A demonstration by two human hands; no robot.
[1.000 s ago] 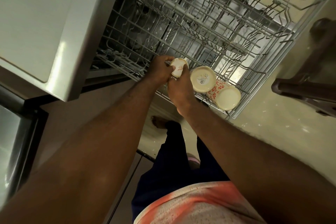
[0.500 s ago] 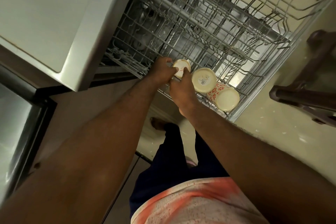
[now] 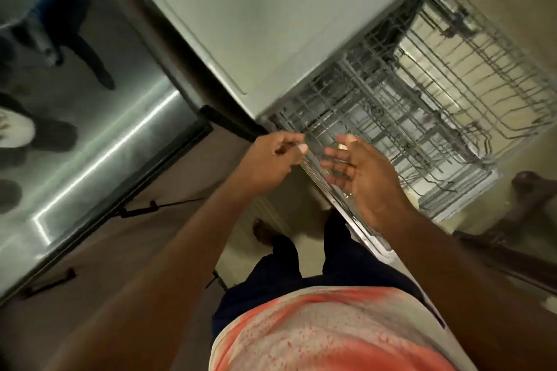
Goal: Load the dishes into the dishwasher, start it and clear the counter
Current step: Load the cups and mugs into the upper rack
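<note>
I see a home kitchen: a wire dishwasher rack pulled out below a pale counter, a steel sink alongside, and cabinet fronts with dark handles.

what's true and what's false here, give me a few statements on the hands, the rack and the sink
1. The rack is pulled out. True.
2. The right hand grips a cup. False: it is spread open and holds nothing.
3. The left hand holds nothing. True.
4. The sink is to the right of the rack. False: it is to the left, beyond the counter.
5. The rack is full of plates. False: no plates show in it.
</note>
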